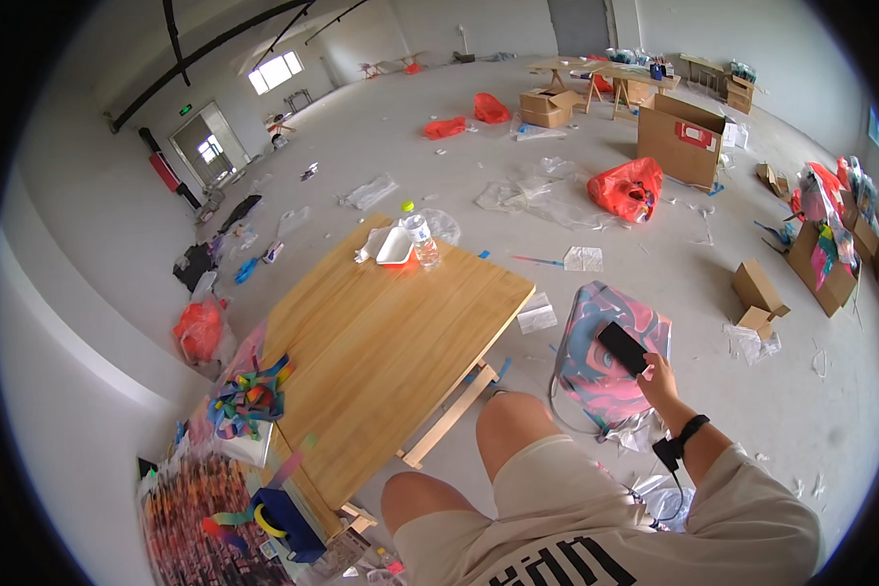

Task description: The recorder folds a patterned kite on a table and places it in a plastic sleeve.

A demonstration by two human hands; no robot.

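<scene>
My right hand (657, 379) is closed on the near end of a black smartphone (623, 349), its dark face turned up. Under or just behind the phone is a boxy seat-like object (596, 308) with a pink, teal and grey swirl pattern. I cannot tell whether the phone rests on it. A black band (693, 427) with a cable circles my right wrist. My left hand is not in view. A wooden table (391, 332) stands to the left of my knees, bearing a bottle (422, 241), a white tray (395, 246) and rainbow ribbons (249, 398).
A blue tape dispenser (291, 529) sits at the table's near left corner. A red plastic bag (620, 190), a tall cardboard box (676, 146) and a small carton (755, 288) stand on the floor. Plastic wrap (532, 195) lies scattered. Another work table (606, 70) is far back.
</scene>
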